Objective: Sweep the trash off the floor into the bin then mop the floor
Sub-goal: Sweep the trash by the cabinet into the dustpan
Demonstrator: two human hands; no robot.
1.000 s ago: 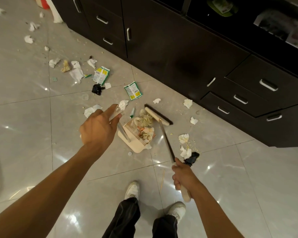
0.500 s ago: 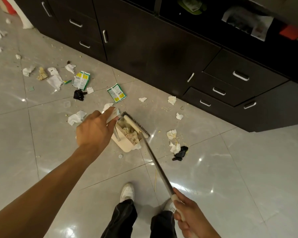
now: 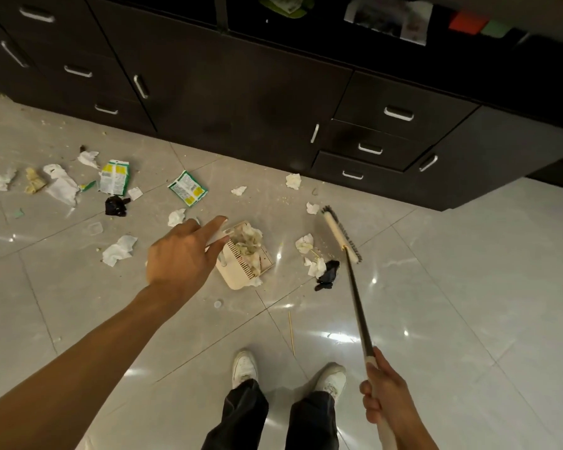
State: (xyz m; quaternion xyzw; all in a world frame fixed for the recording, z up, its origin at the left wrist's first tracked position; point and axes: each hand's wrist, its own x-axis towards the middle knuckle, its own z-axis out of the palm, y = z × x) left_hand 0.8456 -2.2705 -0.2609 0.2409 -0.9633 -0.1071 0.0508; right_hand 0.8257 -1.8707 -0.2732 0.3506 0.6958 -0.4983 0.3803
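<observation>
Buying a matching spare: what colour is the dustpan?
The dustpan is cream, or pale beige; the head view, the only one, shows it.

The floor (image 3: 468, 287) carries one broom (image 3: 340, 235), one dustpan (image 3: 236, 277), two green sachets (image 3: 114, 177) (image 3: 188, 189), two black crumpled scraps (image 3: 115, 206) (image 3: 328, 274) and one thin stick (image 3: 291, 332). Loose white paper wads (image 3: 119, 250) number about eleven. The cabinets (image 3: 241, 92) show ten metal handles (image 3: 398, 113).

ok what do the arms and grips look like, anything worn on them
The left arm and right arm are bare right up to the frame edge, with no sleeves showing. The left grip and right grip are ungloved, and no rings, watch or wristband are visible.
</observation>
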